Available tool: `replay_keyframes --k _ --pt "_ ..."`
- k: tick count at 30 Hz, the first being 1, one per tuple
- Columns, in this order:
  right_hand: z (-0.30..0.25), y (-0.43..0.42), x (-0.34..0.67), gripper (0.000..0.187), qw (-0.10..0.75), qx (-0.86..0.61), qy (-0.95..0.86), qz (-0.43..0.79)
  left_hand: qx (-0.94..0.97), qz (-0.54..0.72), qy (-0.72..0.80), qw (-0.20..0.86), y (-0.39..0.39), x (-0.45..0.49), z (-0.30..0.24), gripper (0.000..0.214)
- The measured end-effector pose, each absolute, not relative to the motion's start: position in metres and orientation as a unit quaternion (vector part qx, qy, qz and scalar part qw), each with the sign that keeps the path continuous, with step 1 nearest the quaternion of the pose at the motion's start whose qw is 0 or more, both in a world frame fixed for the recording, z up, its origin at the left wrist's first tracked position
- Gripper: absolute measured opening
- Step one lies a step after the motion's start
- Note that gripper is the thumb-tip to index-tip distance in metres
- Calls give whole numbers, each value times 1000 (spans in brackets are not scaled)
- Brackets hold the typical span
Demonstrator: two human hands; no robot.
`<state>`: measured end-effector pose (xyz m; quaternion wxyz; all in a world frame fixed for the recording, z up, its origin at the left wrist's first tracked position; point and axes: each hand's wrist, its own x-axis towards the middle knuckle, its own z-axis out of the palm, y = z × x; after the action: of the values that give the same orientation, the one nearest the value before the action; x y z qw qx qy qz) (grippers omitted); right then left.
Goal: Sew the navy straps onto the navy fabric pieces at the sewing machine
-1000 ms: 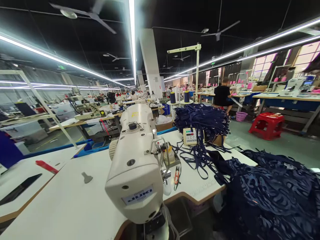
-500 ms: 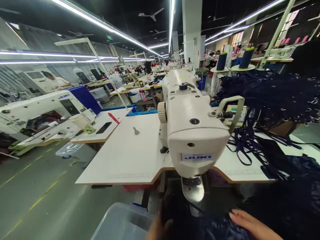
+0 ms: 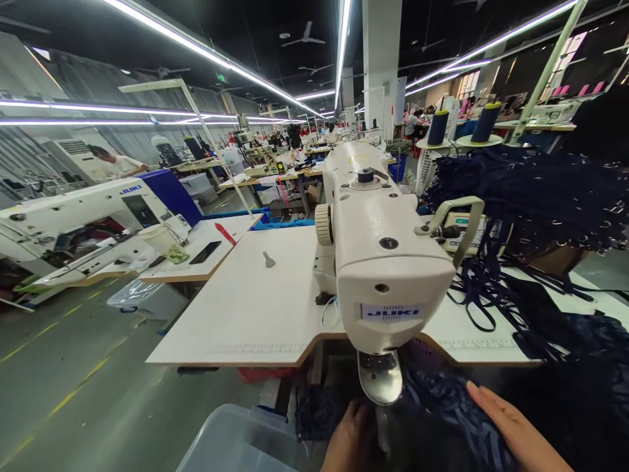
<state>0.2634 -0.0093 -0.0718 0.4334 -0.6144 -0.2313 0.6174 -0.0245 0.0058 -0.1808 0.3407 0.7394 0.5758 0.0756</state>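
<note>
Head view, far left: a neighbouring sewing machine (image 3: pixel 73 219) spans the left side of the frame at mid-height, with a cup (image 3: pixel 158 242) and a dark phone (image 3: pixel 205 252) to its right.
Table, left of centre: a small grey flat piece (image 3: pixel 268 260) lies on the white table (image 3: pixel 236 308), well apart from both hands.
Clear bin: the plastic bin (image 3: pixel 236 436) sits at lower left of centre, below the table edge.
Dark bunch: gathered cloth (image 3: pixel 318 412) lies just left of the left hand; whether it joins the patterned cloth is unclear.
Left hand: at bottom centre, the left hand (image 3: pixel 346 436) reaches up into dark cloth; its fingers are blurred and partly hidden, so their grip cannot be told.
Sewing machine: its head (image 3: pixel 393 269) overhangs the work, and the metal plate (image 3: pixel 381 380) stands between the hands, blocking a straight path across.
Patterned cloth: dark blue cloth (image 3: pixel 457 410) lies right of the plate, its visible length sloping toward lower right; the right hand is nearer.
Right hand: at lower right, the right hand (image 3: pixel 514 426) touches the cloth's right side, fingers straight and together, uncurled; the thumb is hidden.
Right side: a strap pile (image 3: pixel 521 190) and a cloth heap (image 3: pixel 597 367) crowd the frame.
</note>
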Motion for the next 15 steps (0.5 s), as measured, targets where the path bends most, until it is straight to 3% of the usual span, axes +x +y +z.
replay_keyframes --k 4,8,15 --pt "-61 -12 230 40 450 -560 -280 637 872 165 408 215 7 -7 -139 59" --pt "-44 -15 203 47 461 -551 -299 628 906 228 349 78 13 3 -115 13" --pt "-56 -13 197 49 365 -584 -592 418 908 241 340 -44 5 1 -97 20"
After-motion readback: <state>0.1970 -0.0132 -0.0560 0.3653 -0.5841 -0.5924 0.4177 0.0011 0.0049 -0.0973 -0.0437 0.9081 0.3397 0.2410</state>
